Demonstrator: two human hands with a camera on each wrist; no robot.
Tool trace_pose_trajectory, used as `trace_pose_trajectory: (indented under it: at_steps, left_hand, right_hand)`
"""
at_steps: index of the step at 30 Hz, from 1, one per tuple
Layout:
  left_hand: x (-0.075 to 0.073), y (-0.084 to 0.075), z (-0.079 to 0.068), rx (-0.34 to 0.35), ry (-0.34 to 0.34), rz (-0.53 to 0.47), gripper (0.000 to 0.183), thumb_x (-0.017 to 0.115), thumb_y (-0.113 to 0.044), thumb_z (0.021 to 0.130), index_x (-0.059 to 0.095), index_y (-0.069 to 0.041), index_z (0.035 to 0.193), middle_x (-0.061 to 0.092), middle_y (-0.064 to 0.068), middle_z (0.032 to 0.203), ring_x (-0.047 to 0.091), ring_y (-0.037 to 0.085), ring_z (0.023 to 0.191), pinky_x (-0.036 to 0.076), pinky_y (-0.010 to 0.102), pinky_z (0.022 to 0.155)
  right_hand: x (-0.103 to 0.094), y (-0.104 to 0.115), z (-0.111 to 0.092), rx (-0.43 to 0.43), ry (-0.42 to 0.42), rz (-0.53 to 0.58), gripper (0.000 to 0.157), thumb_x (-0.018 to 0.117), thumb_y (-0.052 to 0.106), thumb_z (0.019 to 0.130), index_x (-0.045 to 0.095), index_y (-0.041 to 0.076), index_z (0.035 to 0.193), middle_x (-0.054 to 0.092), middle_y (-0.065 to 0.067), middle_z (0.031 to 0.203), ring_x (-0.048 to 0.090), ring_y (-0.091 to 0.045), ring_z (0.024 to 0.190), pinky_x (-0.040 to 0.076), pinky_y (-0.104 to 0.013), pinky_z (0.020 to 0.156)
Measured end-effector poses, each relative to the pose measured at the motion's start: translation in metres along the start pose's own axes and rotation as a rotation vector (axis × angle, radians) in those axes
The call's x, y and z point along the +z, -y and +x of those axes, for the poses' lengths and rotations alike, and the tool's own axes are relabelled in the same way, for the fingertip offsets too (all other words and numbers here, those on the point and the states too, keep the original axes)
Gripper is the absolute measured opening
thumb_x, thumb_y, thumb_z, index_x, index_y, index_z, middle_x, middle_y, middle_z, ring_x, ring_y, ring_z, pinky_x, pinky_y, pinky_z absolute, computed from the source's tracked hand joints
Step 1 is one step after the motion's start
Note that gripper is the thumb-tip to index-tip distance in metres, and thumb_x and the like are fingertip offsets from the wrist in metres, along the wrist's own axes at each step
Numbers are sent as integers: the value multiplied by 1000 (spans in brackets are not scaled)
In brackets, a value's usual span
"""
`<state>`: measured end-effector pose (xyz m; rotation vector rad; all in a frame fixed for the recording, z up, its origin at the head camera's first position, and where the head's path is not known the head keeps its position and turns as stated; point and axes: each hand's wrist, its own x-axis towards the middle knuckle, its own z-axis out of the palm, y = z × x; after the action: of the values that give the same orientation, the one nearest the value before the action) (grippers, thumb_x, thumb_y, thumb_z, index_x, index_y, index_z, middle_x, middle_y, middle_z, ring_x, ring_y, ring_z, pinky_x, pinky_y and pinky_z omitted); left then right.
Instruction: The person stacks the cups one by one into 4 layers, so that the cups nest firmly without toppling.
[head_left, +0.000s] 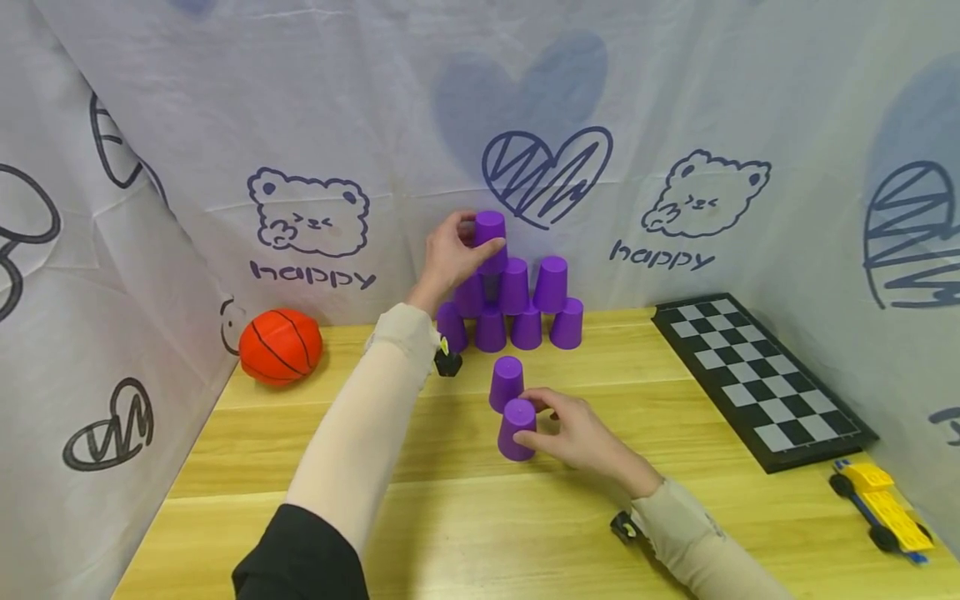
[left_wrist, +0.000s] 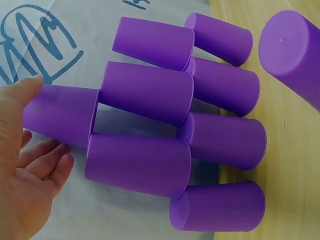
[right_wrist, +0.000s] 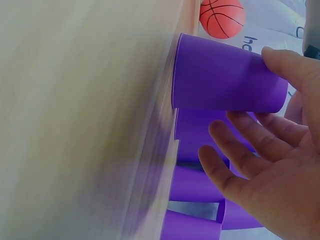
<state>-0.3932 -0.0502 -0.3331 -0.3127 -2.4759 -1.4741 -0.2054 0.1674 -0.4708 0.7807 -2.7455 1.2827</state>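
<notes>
Purple upside-down cups form a stack against the back cloth: several in the bottom row, with three cups (head_left: 514, 287) above them. At the stack's upper left, my left hand (head_left: 450, 257) holds another purple cup (left_wrist: 62, 115) between thumb and fingers. Its rim meets the tops of two second-row cups in the left wrist view. Nearer to me, my right hand (head_left: 581, 437) grips a purple cup (right_wrist: 225, 75) with the thumb on one side and fingers on the other. This cup is upright on its rim, at the table surface. One more purple cup (head_left: 507, 383) stands just behind it.
An orange-red toy basketball (head_left: 281, 347) sits at the back left of the wooden table (head_left: 465, 533). To the right lie a black-and-white checkered board (head_left: 757, 375) and a yellow toy car (head_left: 885, 508). Printed cloth (head_left: 405, 100) encloses the back and sides.
</notes>
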Motion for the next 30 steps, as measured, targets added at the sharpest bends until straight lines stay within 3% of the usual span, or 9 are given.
trace_pose_trajectory:
  at_steps: [5,9,18,23,30]
  left_hand:
    - [-10,3,-9,-17,36,-42,72,84,-38,90,52,-16,150,68,16,139,67,29,126,57,41,107]
    - [-25,6,-19,3,34,-47,78,83,-38,91,47,-16,156,65,21,142,65,33,131,56,44,109]
    - [-50,16,-55,224,-8,-105,61,80,-25,94,55,-2,145,69,29,130,69,40,120,56,52,106]
    - [-44,25,-85,270,45,-133,54,80,-23,93,59,-4,139,73,24,122,71,41,115,59,53,101]
    - [-18,44,-122,185,192,-130,53,81,-24,94,60,-7,139,73,18,124,71,39,116,59,55,100]
  right_hand:
    - [-6,4,-1,10,-10,3,49,82,36,93,65,18,136,75,3,123,69,-21,113,59,-48,97]
    - [-24,5,-1,12,-51,-8,51,83,34,92,65,17,136,74,3,124,68,-20,112,59,-46,96]
    - [-78,6,11,11,-196,-97,53,84,28,91,65,10,137,75,-7,125,68,-27,111,59,-51,94]
    - [-107,13,31,42,-239,-81,55,80,32,95,61,9,142,73,-12,128,65,-28,114,55,-52,99]
    - [-138,24,77,69,-294,-65,57,75,38,97,59,11,144,69,-13,132,62,-29,124,51,-51,103]
